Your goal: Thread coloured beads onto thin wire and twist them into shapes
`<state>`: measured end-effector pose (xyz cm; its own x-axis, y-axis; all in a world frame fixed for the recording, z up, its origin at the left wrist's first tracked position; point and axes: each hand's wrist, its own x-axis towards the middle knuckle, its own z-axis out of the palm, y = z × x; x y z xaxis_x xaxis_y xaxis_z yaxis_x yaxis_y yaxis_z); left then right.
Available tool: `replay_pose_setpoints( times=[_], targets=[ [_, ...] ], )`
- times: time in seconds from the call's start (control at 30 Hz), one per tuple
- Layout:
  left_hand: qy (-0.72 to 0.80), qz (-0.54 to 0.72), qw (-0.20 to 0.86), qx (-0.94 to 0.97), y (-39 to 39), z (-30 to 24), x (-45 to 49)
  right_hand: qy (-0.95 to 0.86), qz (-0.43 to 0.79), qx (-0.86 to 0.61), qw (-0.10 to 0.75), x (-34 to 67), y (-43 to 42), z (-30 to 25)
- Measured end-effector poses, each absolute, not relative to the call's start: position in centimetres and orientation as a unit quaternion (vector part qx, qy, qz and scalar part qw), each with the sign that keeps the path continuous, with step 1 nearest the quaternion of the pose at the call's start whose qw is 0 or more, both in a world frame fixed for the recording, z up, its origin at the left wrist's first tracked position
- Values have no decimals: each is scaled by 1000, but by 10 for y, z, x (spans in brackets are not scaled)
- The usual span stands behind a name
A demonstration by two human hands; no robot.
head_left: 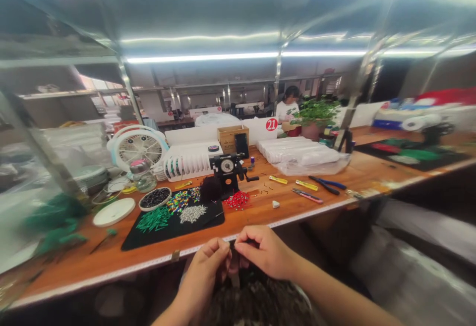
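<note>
My left hand (210,261) and my right hand (266,251) are close together in front of the bench's front edge. Thumb and fingers are pinched on both, the fingertips nearly meeting. Between them is something dark and small that I cannot make out. Dark patterned cloth (256,303) lies below the hands. Just beyond them, a black mat (167,232) carries green tube-like pieces (153,219), silvery-white pieces (192,213) and multicoloured beads (178,201). Small red pieces (237,200) lie at its right. A black hand-cranked device with a dial (227,166) stands behind.
A fan (138,148), a glass jar (143,176) and a dish of black pieces (155,198) stand at left. Pliers (327,185), a cutter (307,196) and yellow-handled tools (278,180) lie at right. White wrapped packs (301,155) lie behind; a person (288,105) sits beyond.
</note>
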<state>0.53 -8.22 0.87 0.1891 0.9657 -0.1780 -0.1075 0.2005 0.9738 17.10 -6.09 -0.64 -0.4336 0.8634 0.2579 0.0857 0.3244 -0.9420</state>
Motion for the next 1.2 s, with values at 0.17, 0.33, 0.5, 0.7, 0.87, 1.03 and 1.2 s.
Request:
replay_pose_setpoints(
  times=[0.17,0.33,0.5,0.7,0.87,1.03,1.2],
  targets=[
    [480,425,565,520,-85,12,7,-677,499,-336,424,168,-61,-4],
    [472,436,435,631,-88,12,7,-674,531,-322,401,170,-59,-3],
    [474,418,378,677,-87,9,2,-666,535,-328,403,175,-60,-1],
    [461,421,299,721,-85,7,1,-618,590,-314,415,173,-56,-5],
    [457,412,253,747,-81,4,-1,-598,620,-307,405,171,-52,-8],
    [442,413,225,764,-78,2,-4,-586,633,-312,398,171,-51,-11],
    [434,403,211,778,-76,2,-6,-576,634,-327,400,170,-49,-15]
  ],
)
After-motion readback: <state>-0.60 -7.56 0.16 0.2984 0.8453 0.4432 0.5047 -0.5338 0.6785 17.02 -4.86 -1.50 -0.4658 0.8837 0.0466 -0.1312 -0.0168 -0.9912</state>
